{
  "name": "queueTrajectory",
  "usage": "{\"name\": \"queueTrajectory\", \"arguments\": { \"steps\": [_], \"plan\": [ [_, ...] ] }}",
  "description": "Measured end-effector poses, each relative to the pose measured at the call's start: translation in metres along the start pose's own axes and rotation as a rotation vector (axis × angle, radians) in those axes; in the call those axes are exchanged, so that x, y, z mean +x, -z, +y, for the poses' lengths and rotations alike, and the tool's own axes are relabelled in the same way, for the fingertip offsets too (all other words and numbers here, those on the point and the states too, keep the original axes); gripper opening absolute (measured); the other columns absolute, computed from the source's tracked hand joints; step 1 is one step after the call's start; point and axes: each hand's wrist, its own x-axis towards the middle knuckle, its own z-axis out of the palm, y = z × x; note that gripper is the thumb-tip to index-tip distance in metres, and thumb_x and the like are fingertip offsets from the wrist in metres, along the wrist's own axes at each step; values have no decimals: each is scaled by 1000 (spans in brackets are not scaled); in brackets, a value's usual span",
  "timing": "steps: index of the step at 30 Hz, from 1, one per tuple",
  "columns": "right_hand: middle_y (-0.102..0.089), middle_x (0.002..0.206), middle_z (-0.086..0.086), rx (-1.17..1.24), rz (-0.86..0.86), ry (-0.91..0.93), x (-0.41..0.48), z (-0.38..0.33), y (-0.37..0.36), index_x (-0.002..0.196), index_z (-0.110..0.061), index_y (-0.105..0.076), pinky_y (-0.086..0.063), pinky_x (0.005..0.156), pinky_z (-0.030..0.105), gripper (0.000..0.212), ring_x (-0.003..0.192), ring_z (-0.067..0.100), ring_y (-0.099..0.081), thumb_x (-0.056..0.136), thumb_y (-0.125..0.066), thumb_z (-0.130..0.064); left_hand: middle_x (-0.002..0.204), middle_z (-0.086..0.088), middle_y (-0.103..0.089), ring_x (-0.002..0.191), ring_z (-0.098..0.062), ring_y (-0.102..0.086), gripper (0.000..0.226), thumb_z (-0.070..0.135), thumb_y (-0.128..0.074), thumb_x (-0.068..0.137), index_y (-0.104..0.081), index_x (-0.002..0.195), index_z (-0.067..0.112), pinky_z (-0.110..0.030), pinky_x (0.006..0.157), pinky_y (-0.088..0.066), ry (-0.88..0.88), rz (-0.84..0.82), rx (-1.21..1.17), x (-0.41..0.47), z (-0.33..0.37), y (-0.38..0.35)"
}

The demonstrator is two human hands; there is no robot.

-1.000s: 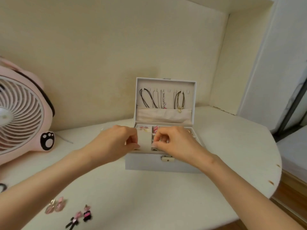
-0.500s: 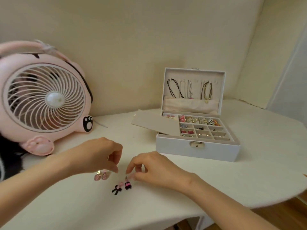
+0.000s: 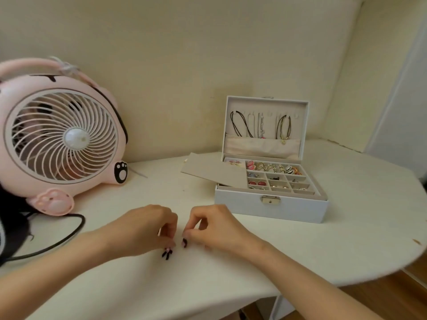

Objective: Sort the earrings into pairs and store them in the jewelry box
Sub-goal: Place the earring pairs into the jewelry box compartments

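The first black-and-pink earring (image 3: pixel 167 253) sits directly under the fingertips of the left hand (image 3: pixel 143 229), pinched between thumb and forefinger. The second black-and-pink earring (image 3: pixel 185 242) is pinched the same way at the fingertips of the right hand (image 3: pixel 216 227). Half a second ago the two pieces lay side by side, untouched. They are now slightly apart, one per hand. Whether either has cleared the table (image 3: pixel 346 227) cannot be determined.

One second ago both hands were at the jewelry box (image 3: pixel 270 207). It now stands open beyond and to the outside of the right hand, its beige flap (image 3: pixel 212 170) folded out toward the left hand's side.

Assessment: a matched pair is secured. Transfer to a free compartment is pending. A pink fan (image 3: pixel 62 135) stands beyond the left hand.
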Motion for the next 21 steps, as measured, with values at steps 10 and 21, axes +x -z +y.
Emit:
{"name": "queueTrajectory", "arguments": {
  "steps": [10, 21],
  "plan": [
    [-66, 72, 6, 245, 246, -40, -14, 19, 71, 77, -18, -63, -59, 64, 32, 22, 62, 16, -66, 81, -65, 4, 73, 8, -59, 73, -15, -54, 24, 31, -69, 81, -49, 69, 29, -21, 61, -37, -75, 239, -273, 58, 41, 26],
    [-70, 75, 13, 294, 480, -117, -33, 57, 156, 80, -5, -72, -57, 61, 23, 13, 63, 20, -69, 75, -71, 6, 82, 4, -66, 66, -5, -51, 5, 20, -67, 83, -67, 86, 23, -23, 66, -43, -178, 336, -494, 142, 90, 34]
  ]
}}
